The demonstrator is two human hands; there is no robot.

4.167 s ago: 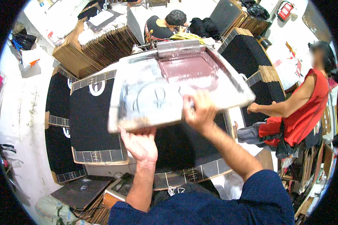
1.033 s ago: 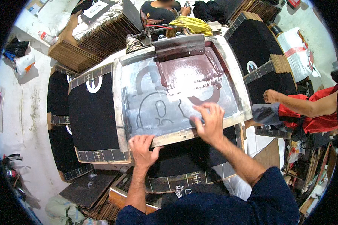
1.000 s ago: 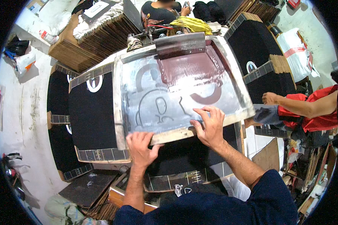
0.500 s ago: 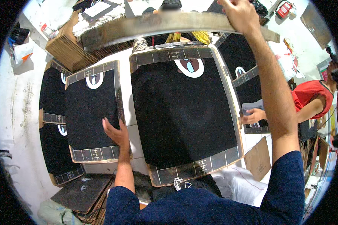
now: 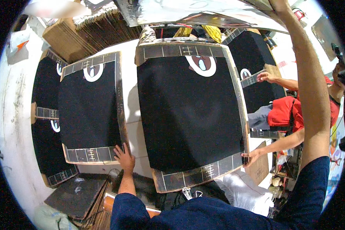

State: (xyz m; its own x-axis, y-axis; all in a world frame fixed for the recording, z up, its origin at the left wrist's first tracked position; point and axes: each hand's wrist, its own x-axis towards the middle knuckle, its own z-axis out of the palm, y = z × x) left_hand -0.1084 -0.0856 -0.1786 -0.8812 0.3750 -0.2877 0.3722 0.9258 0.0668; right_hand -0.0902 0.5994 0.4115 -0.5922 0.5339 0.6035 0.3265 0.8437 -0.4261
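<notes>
My left hand (image 5: pixel 125 159), fingers spread, rests at the near right corner of the left board, which carries a black cloth panel (image 5: pixel 89 111). A white-ringed eye print (image 5: pixel 93 71) shows near that panel's far edge. My right arm is raised, and my right hand (image 5: pixel 280 5) is at the edge of a tilted-up screen printing frame (image 5: pixel 214 11); its fingers are cut off by the top of the picture. Before me lies a larger black cloth panel (image 5: pixel 191 119) on a board with white-lined dark borders, with another eye print (image 5: pixel 201 64) on it.
A co-worker in a red shirt (image 5: pixel 285 113) leans in at right, one hand (image 5: pixel 252 156) at the middle board's right edge, the other (image 5: pixel 268 77) over the right-hand board. More black panels (image 5: pixel 46 88) lie at left. Stacked brown boards (image 5: pixel 71 34) stand at the back left.
The screen printing frame has swung up, its underside now showing. My left hand has moved down to the board's corner, and the co-worker has leaned in with both hands over the boards.
</notes>
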